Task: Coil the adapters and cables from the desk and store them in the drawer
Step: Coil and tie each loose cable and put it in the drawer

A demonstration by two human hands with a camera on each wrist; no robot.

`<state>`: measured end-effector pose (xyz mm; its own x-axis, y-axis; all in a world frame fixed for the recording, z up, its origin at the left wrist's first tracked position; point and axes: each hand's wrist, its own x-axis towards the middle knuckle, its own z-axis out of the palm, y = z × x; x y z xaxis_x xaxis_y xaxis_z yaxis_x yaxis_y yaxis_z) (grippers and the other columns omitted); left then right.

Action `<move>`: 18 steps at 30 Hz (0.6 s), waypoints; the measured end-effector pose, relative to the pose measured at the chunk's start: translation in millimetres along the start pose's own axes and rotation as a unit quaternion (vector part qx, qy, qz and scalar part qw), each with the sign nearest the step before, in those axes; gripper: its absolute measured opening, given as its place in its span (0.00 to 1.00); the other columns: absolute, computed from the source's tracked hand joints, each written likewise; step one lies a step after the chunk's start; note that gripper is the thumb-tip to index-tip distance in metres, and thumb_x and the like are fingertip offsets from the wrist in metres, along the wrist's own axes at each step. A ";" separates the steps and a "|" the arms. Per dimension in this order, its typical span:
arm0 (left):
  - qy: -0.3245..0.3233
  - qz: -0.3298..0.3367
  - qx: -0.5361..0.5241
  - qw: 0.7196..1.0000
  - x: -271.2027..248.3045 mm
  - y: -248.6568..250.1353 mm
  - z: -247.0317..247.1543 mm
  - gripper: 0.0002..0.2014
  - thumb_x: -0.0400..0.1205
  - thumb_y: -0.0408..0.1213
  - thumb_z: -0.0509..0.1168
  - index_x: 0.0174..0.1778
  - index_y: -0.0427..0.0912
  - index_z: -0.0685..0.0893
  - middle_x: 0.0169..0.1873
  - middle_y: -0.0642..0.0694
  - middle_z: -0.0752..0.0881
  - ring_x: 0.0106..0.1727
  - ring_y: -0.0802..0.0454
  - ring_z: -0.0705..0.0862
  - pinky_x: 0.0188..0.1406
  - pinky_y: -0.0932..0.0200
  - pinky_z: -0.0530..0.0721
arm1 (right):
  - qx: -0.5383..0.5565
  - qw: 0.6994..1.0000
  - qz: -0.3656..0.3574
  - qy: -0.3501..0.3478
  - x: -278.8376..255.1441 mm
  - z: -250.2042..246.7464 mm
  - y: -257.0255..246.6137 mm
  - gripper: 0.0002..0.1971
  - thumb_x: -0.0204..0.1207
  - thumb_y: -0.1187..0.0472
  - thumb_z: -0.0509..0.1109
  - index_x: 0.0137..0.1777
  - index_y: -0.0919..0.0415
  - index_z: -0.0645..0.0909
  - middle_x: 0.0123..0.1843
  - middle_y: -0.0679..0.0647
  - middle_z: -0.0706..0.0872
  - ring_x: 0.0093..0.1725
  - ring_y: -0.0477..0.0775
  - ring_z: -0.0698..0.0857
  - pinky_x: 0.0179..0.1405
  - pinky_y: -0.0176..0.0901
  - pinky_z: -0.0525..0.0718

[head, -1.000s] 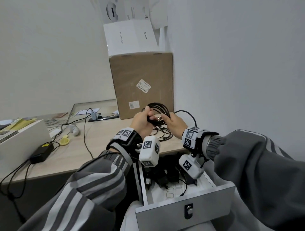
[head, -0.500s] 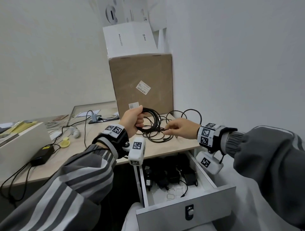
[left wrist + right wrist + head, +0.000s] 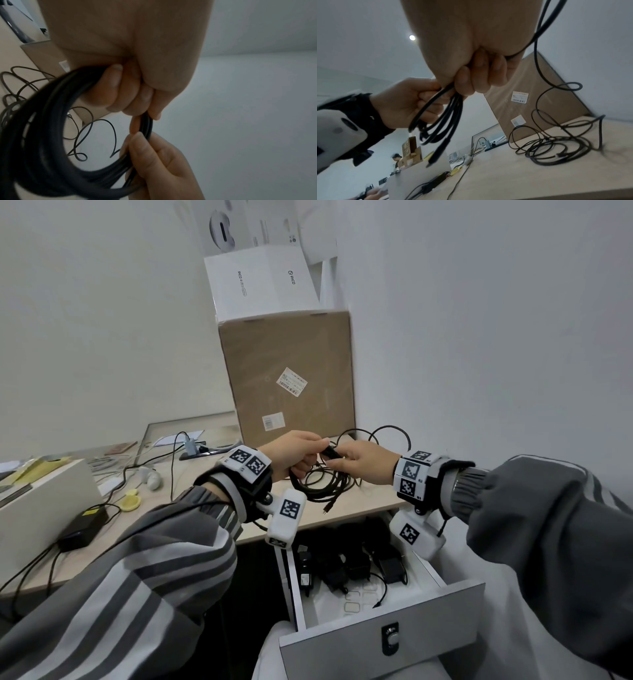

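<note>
A black cable coil hangs between my hands above the desk's right end. My left hand grips its top with the fingers curled round the bundled loops. My right hand pinches the same bundle just beside it, its fingers wrapped on the strands. A connector end dangles free below. The rest of the cable lies in loose loops on the desk by the cardboard box. The white drawer stands pulled out below, with several black adapters in it.
A tall cardboard box with a white box on top stands against the wall behind the cables. Left on the desk lie a black power brick with leads, a white case and a yellow object.
My right hand has come back from the loose loops to the coil, bringing another turn of cable to my left hand. The coil hangs lower than before.
</note>
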<state>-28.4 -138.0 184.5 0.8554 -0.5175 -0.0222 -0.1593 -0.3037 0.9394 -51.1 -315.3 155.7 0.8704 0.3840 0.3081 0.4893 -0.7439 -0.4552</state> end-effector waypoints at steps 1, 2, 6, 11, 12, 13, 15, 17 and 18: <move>0.004 0.011 0.005 1.000 1.6 -1.2 -0.3 0.14 0.88 0.41 0.59 0.38 0.41 0.78 0.20 0.53 0.64 0.19 0.60 0.60 0.16 0.68 0.60 | -0.001 1.000 -0.003 0.007 0.0 0.6 -0.3 0.13 0.83 0.54 0.62 0.37 0.57 0.72 0.28 0.46 0.71 0.28 0.44 0.70 0.32 0.38 0.67; 0.013 0.028 0.006 0.999 3.5 -3.3 -0.7 0.13 0.87 0.42 0.61 0.39 0.40 0.80 0.21 0.51 0.67 0.20 0.59 0.62 0.17 0.68 0.63 | -0.007 1.000 -0.001 0.019 0.4 1.2 0.4 0.14 0.84 0.55 0.61 0.35 0.55 0.70 0.29 0.47 0.71 0.28 0.44 0.70 0.31 0.36 0.67; 0.108 0.106 -0.076 0.986 11.7 -13.6 -0.8 0.17 0.80 0.44 0.70 0.56 0.34 0.81 0.38 0.44 0.85 0.38 0.52 0.84 0.38 0.63 0.80 | 0.009 0.996 0.037 0.076 3.6 1.8 8.5 0.14 0.83 0.52 0.61 0.38 0.58 0.73 0.29 0.46 0.74 0.29 0.43 0.72 0.32 0.38 0.69; 0.099 0.019 -0.181 0.978 15.8 -27.0 11.9 0.31 0.76 0.61 0.67 0.69 0.45 0.74 0.59 0.42 0.83 0.56 0.49 0.84 0.48 0.56 0.81 | 0.088 0.976 0.108 0.166 9.2 0.9 14.5 0.16 0.83 0.51 0.60 0.35 0.58 0.72 0.29 0.49 0.75 0.30 0.49 0.72 0.36 0.45 0.69; 0.071 0.011 -0.201 0.977 16.5 -30.1 18.2 0.30 0.77 0.61 0.67 0.68 0.45 0.74 0.56 0.43 0.85 0.55 0.49 0.85 0.51 0.55 0.81 | 0.087 0.973 0.118 0.177 11.1 1.7 13.5 0.17 0.83 0.51 0.60 0.35 0.59 0.71 0.30 0.51 0.75 0.31 0.51 0.73 0.36 0.45 0.68; 0.065 0.015 -0.228 0.971 18.1 -31.5 24.5 0.26 0.79 0.58 0.66 0.66 0.44 0.74 0.53 0.42 0.85 0.55 0.49 0.85 0.55 0.52 0.82 | 0.075 0.972 0.127 0.184 13.4 3.3 12.8 0.18 0.83 0.50 0.60 0.35 0.60 0.71 0.32 0.53 0.76 0.32 0.53 0.73 0.36 0.45 0.67; 0.123 0.037 -0.298 0.946 21.8 -28.1 33.8 0.17 0.86 0.49 0.60 0.59 0.37 0.76 0.49 0.40 0.86 0.53 0.46 0.84 0.61 0.47 0.79 | 0.049 0.968 0.157 0.190 18.3 9.3 13.5 0.19 0.83 0.49 0.58 0.35 0.60 0.69 0.35 0.56 0.77 0.37 0.57 0.76 0.37 0.46 0.68; 0.189 0.045 -0.377 0.906 24.6 -17.4 38.5 0.12 0.90 0.41 0.54 0.50 0.36 0.76 0.41 0.41 0.85 0.45 0.47 0.85 0.54 0.49 0.82 | 0.036 0.963 0.181 0.195 20.8 15.9 13.8 0.18 0.84 0.48 0.56 0.36 0.59 0.68 0.37 0.56 0.77 0.41 0.59 0.77 0.40 0.48 0.71; 0.208 0.045 -0.404 0.890 25.7 -11.7 38.9 0.12 0.90 0.39 0.52 0.47 0.37 0.76 0.36 0.43 0.83 0.39 0.49 0.84 0.46 0.53 0.83 | 0.035 0.962 0.188 0.196 21.0 19.2 12.9 0.18 0.84 0.48 0.55 0.39 0.60 0.68 0.40 0.57 0.77 0.43 0.60 0.77 0.43 0.49 0.72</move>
<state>-23.8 -178.9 159.6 0.9922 -0.1194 0.0358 0.0269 0.4854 0.8739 -25.5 -306.3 140.3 0.9053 -0.1508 0.3970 0.1592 -0.7462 -0.6464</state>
